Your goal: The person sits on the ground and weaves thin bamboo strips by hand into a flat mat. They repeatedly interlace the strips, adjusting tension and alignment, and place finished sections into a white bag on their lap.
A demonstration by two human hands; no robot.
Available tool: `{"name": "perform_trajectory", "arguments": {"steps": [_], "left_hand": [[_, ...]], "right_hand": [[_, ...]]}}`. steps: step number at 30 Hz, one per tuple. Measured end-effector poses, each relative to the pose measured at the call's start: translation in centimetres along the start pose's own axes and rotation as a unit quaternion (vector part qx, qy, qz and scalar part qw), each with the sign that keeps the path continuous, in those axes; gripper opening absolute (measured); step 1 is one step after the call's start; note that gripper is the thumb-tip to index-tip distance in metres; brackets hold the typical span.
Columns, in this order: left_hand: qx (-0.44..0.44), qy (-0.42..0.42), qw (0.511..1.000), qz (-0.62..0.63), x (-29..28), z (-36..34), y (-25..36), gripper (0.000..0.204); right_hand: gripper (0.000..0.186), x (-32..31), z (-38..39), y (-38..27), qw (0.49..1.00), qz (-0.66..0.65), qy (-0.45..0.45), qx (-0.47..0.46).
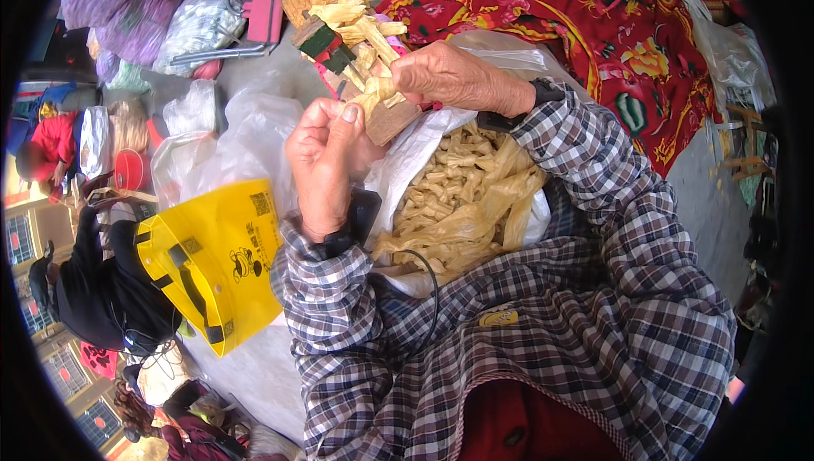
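Observation:
My left hand [322, 156] pinches one end of a pale yellow knotted strip [378, 93], thumb pressed against the fingers. Across from it, my right hand [458, 80] has its fingers curled in at the strip's other side; its fingertips are partly hidden. Just beyond both hands is a wooden board [388, 124] with a dark green and red block [327, 47] on it. More pale yellow strips [349, 13] lie over the board's far end. In my lap sits a white sack [397, 174] holding many small yellow knotted pieces [462, 181] and some longer loose strips.
A yellow bag [222, 262] stands to my left beside clear plastic bags [246, 143]. Red flowered cloth [585, 46] spreads at the far right. Purple mesh sacks [140, 12] and a pink metal-framed chair [263, 13] are far left. Other people [97, 291] sit along the left.

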State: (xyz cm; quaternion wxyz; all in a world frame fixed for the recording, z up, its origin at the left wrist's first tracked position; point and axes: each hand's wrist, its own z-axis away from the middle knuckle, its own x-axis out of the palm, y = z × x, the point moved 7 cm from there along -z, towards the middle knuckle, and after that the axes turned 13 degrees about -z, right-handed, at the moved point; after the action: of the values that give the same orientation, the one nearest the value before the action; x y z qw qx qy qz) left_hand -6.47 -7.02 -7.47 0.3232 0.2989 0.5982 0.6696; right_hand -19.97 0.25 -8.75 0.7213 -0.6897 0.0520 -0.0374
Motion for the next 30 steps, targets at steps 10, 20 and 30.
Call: {"name": "perform_trajectory", "arguments": {"steps": [10,20,30], "left_hand": [[0.123,0.013,0.974,-0.190,1.7,-1.5,-1.7,0.021],[0.071,0.053,0.989,-0.121,1.3,-0.9,-2.6,0.010],[0.084,0.133,0.981,-0.117,-2.5,-3.3,-3.6,0.009]], "right_hand": [[0.060,0.4,-0.4,1.7,0.999,0.030,0.033,-0.019],[0.044,-2.1,-0.9,1.3,0.940,0.285,0.173,-0.068],[0.030,-3.4,-4.7,4.2,0.979,-0.098,0.123,-0.129]]}}
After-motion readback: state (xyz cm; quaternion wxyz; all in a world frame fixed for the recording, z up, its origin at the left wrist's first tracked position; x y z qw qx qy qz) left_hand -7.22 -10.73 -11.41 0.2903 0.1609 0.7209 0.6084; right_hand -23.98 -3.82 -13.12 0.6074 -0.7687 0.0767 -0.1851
